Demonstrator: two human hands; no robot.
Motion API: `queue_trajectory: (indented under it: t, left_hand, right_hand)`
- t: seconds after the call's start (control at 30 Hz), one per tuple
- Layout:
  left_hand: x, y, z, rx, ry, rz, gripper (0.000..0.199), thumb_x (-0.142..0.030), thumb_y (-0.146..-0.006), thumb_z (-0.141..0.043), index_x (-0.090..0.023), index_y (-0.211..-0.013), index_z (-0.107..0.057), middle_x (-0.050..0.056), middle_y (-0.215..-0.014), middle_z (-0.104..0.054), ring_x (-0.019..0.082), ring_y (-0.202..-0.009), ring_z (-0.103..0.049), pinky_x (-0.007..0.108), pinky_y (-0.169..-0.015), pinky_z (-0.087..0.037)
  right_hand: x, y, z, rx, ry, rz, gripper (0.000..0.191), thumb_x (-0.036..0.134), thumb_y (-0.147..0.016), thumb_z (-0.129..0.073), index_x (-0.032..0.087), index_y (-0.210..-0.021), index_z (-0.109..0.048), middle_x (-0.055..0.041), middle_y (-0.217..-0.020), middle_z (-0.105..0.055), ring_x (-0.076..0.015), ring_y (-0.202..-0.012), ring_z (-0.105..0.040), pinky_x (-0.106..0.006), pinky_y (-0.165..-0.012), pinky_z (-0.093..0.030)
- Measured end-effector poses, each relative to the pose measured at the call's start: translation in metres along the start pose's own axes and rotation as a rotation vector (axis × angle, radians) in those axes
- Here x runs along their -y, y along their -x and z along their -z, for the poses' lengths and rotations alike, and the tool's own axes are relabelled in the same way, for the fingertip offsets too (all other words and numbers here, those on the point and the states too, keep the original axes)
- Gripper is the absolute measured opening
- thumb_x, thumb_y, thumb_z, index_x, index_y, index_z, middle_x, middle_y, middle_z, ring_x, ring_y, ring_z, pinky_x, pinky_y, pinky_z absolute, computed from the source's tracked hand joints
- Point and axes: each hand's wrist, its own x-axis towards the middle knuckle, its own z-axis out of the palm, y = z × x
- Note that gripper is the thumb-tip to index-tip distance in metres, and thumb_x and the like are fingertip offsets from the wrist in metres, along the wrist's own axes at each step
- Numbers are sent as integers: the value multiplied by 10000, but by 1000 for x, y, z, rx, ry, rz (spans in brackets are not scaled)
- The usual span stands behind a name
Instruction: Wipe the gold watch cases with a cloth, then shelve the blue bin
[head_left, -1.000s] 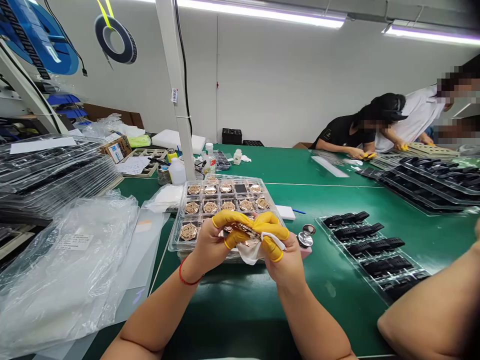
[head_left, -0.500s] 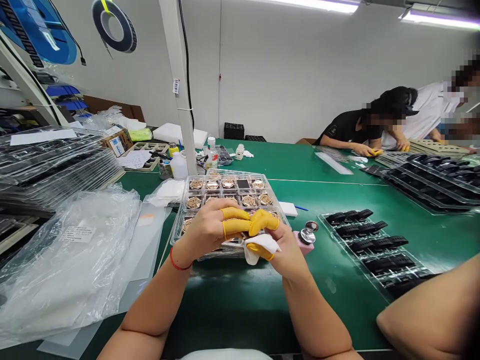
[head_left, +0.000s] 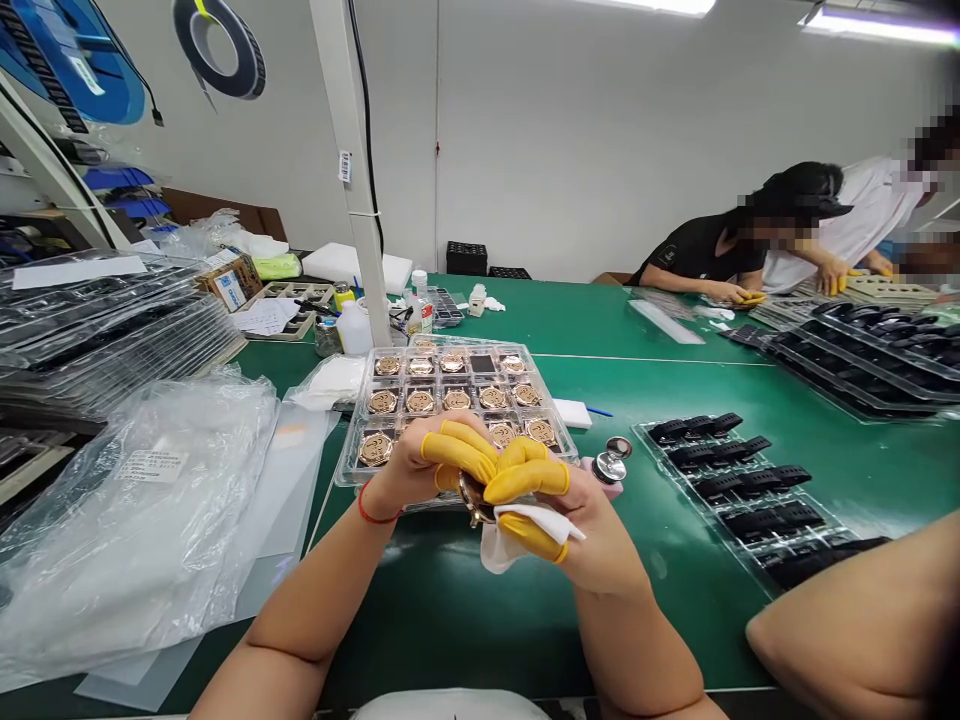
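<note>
My left hand (head_left: 439, 460), in yellow finger cots, is closed around the edge of a round, gold-rimmed watch case (head_left: 474, 500), tilted above the table's front. The fingers of my right hand (head_left: 559, 500), also in yellow cots, pinch a folded white cloth (head_left: 504, 548) and rest against the same watch case, whose face they partly hide. Just beyond both hands, a clear plastic tray (head_left: 348, 462) carries rows of gold watch cases (head_left: 376, 448), with one dark square pocket in the back row.
A pink bottle with a metal top (head_left: 613, 462) is right of the tray. Black watch straps (head_left: 761, 486) lie in a clear tray at right. Plastic bags (head_left: 135, 520) and stacked trays (head_left: 112, 340) fill the left. A bare forearm (head_left: 862, 600) enters at right; co-workers sit beyond.
Both hands have come nearer to me and lower, off the tray's front rows. The watch case now shows between the fingers, and more of the tray is uncovered.
</note>
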Motion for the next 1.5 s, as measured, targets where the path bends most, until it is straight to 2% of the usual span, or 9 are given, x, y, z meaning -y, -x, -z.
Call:
queue_trajectory:
  t: [0.17, 0.4, 0.47, 0.63, 0.73, 0.87, 1.0, 1.17, 1.5]
  left_hand:
    - [-1, 3, -18, -138, 205, 130, 231, -360, -866, -672, -195, -705, -661, 24, -644, -642, 149, -728, -605, 275, -650, -527]
    - [3, 5, -32, -207, 389, 171, 159, -330, -859, -684, -215, -770, -619, 8, -830, -621, 136, -773, -603, 269, -636, -549]
    - [4, 3, -27, -179, 261, 114, 122, -333, -867, -673, -225, -836, -626, 17, -830, -632, 157, -813, -610, 290, -656, -556]
    - [-8, -5, -12, 37, -428, -71, 139, -293, -940, -560, -178, -984, -624, 77, -850, -676, 182, -835, -602, 347, -757, -518]
    - [-17, -7, -12, 107, -665, -100, 196, -295, -978, -459, -175, -986, -613, 67, -819, -674, 175, -792, -575, 363, -797, -501]
    - [-21, -9, -12, 126, -853, -210, 206, -231, -990, -429, -196, -951, -628, 33, -888, -720, 163, -824, -585, 399, -928, -449]
    - [-24, -10, -5, 98, -783, -218, 243, -261, -996, -436, -222, -905, -658, 13, -901, -733, 150, -837, -602, 414, -978, -431]
    - [-28, -8, 3, 80, -737, -194, 248, -278, -994, -448, -243, -942, -687, 10, -932, -741, 149, -869, -612, 418, -1014, -387]
    - [-28, -9, 3, 115, -772, -190, 256, -289, -1004, -419, -248, -973, -670, 7, -944, -743, 151, -888, -616, 422, -1038, -353]
  right_hand:
    - [5, 0, -6, -10, 44, 115, 322, 142, -820, -697, 344, -1070, -702, -9, -970, -653, -157, -906, -615, -293, -812, -521]
    - [3, 0, -17, -146, 379, 395, 518, 23, -800, -658, 333, -1212, -614, -17, -1027, -590, -155, -933, -595, -285, -809, -534]
    - [-1, 1, -16, -236, 536, 484, 495, 32, -801, -646, 308, -1211, -608, -32, -1026, -585, -175, -911, -587, -327, -784, -522]
    - [-12, 0, -8, -443, 901, 631, 301, 70, -780, -648, 242, -1026, -659, -26, -891, -605, -195, -806, -541, -481, -907, -394]
    - [-16, -1, -8, -470, 684, 548, 141, 155, -871, -562, 252, -908, -657, -1, -763, -584, -179, -727, -544, -462, -899, -418]
    - [-17, -1, -13, -460, 398, 312, 162, 248, -926, -536, 285, -866, -681, 19, -726, -620, -161, -679, -554, -390, -850, -448]
    - [-13, -3, -7, -382, 297, 206, 124, 259, -905, -589, 303, -936, -701, 8, -827, -667, -168, -788, -607, -354, -869, -460]
    - [-5, -1, 13, -418, 76, 39, 186, 299, -895, -611, 305, -1080, -638, -14, -949, -662, -175, -898, -632, -302, -806, -509]
    - [7, 11, 22, -227, 183, 273, 124, 217, -832, -686, 307, -913, -711, 19, -743, -682, -176, -689, -594, -495, -1029, -397]
